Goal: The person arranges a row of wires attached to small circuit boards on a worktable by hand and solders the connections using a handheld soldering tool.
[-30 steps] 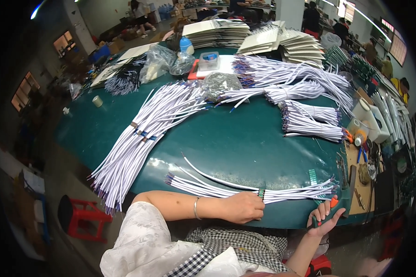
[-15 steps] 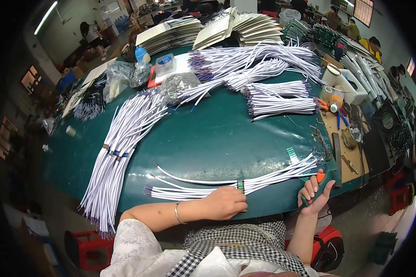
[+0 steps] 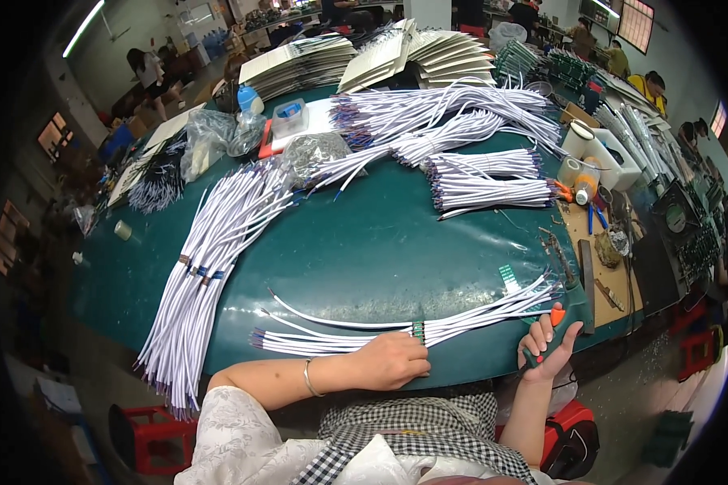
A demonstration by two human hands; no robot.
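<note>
Near the table's front edge, my left hand rests with its fingers curled beside several white cables. Whatever those fingers hold, if anything, is hidden. The cables lie left to right, with small green circuit board pieces across their middle. Past their right ends, my right hand is raised at the edge, its fingers wrapped round a dark-handled tool with the thumb sticking out. An orange part shows above the fingers; the tool's exact kind is unclear. A green board strip lies behind the cables.
A long tied bundle of white cables lies on the left. More cable piles and a shorter bundle are at the back. Bottles, blue-handled pliers and a wooden board stand or lie on the right.
The view has shifted slightly. Both hands keep nearly the same place and grip, and the cables lie as before.
</note>
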